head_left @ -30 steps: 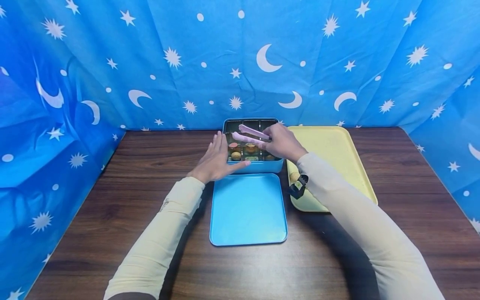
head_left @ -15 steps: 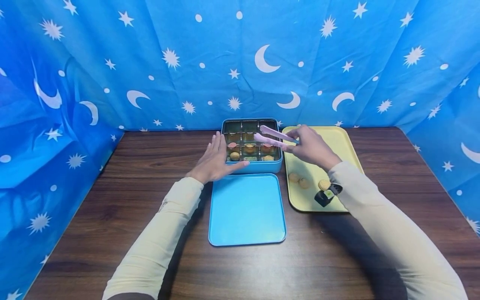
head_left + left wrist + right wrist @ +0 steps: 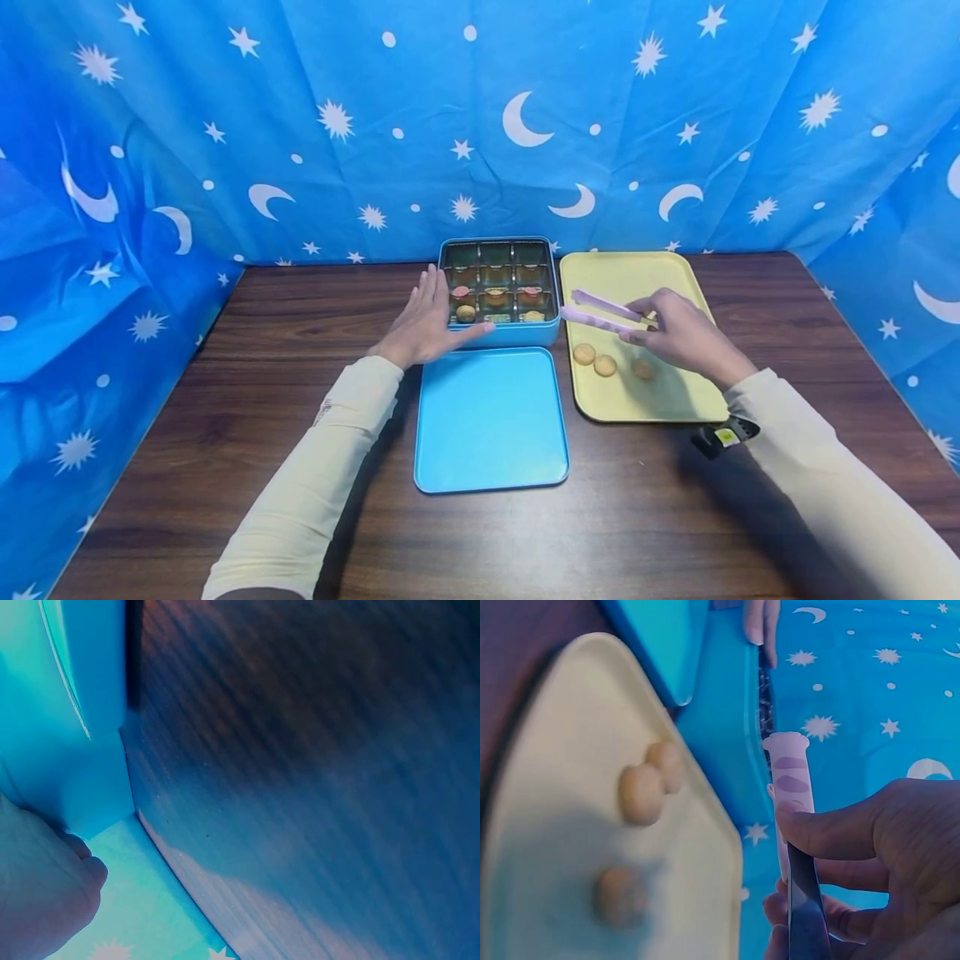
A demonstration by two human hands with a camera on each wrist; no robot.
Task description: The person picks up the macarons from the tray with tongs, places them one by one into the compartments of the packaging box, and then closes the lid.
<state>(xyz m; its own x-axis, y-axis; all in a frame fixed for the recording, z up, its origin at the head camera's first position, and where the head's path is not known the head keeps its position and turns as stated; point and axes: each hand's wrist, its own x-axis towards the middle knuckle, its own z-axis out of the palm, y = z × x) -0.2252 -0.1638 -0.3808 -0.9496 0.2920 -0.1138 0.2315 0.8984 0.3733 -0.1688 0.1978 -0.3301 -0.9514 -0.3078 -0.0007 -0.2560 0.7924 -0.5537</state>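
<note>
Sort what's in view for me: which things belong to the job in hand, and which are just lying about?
Apparently in use:
- pink tongs, held by the right hand
- three round biscuits on the yellow tray
- divided blue box, left hand against it

Probably just there:
- blue lid, on the near side of the box
- star-patterned cloth
- wooden table
</note>
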